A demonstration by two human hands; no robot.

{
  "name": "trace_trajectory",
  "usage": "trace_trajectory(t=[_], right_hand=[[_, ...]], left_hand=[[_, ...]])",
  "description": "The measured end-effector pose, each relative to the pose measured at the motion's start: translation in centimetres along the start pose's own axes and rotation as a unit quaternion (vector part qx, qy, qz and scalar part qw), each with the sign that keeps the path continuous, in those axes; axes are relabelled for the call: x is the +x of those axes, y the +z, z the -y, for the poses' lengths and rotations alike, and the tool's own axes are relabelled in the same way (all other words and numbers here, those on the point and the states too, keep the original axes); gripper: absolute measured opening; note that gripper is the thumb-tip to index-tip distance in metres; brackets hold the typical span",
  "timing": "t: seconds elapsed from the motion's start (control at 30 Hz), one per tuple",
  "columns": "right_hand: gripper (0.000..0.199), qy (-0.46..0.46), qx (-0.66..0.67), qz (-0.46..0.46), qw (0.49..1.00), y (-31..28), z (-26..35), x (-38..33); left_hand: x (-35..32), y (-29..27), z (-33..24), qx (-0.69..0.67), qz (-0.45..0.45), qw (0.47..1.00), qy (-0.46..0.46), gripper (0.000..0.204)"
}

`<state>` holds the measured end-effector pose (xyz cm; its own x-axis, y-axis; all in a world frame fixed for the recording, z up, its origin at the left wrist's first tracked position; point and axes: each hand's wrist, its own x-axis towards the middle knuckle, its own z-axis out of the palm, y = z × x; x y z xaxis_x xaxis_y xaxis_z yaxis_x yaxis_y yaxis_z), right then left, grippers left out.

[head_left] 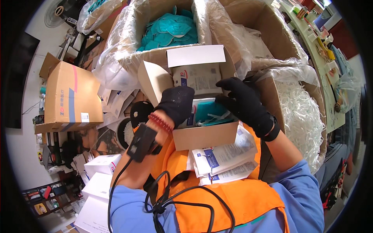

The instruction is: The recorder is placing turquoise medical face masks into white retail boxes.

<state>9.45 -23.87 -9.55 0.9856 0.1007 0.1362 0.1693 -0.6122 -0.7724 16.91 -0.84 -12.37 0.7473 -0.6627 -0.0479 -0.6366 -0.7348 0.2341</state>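
Note:
A small white cardboard box sits in front of me with its flaps up. Inside, a pale printed packet lies toward the far end. Nearer to me, teal face masks with white ear loops show in a packet. My left hand, in a black glove, is curled over the box's left side beside the packets; its fingertips are hidden. Over the right side hovers my right hand, also black-gloved, thumb and fingers apart with nothing visible between them. Several white printed packets rest on my orange apron.
Behind the box, a plastic-lined carton holds many teal masks. White ear-loop strands fill a carton at right. A brown carton stands at left, with white boxes below it. Black cables cross my front.

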Motion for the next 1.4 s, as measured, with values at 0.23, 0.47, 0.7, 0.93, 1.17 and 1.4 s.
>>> trace_trajectory(t=[0.23, 0.47, 0.7, 0.93, 1.17, 1.4], right_hand=[[0.022, -0.002, 0.109, 0.094, 0.99, -2.6, 0.1, 4.2], [0.048, -0.099, 0.033, 0.263, 0.959, -1.6, 0.7, 9.3], [0.083, 0.062, 0.086, 0.337, 0.936, -0.9, -0.1, 11.3], [0.068, 0.029, 0.029, 0.201, 0.979, -2.1, 1.4, 9.9], [0.068, -0.152, 0.023, 0.195, 0.969, -1.9, 2.7, 7.4], [0.036, 0.032, 0.002, 0.256, 0.966, -2.1, 3.9, 6.4]], left_hand=[[-4.2, -4.1, -3.1, -0.126, -0.186, 0.971, 0.082, 0.017], [-6.7, -10.2, -4.9, 0.014, -0.189, 0.978, 0.086, 0.022], [-5.6, -5.7, -2.2, 0.094, -0.241, 0.952, 0.163, 0.022], [-5.3, -4.2, -1.7, -0.159, -0.246, 0.956, 0.018, 0.052], [-2.0, -4.9, -1.6, -0.598, -0.077, 0.78, -0.164, 0.031], [-1.8, -2.8, -2.5, -0.542, -0.164, 0.819, -0.091, 0.024]])
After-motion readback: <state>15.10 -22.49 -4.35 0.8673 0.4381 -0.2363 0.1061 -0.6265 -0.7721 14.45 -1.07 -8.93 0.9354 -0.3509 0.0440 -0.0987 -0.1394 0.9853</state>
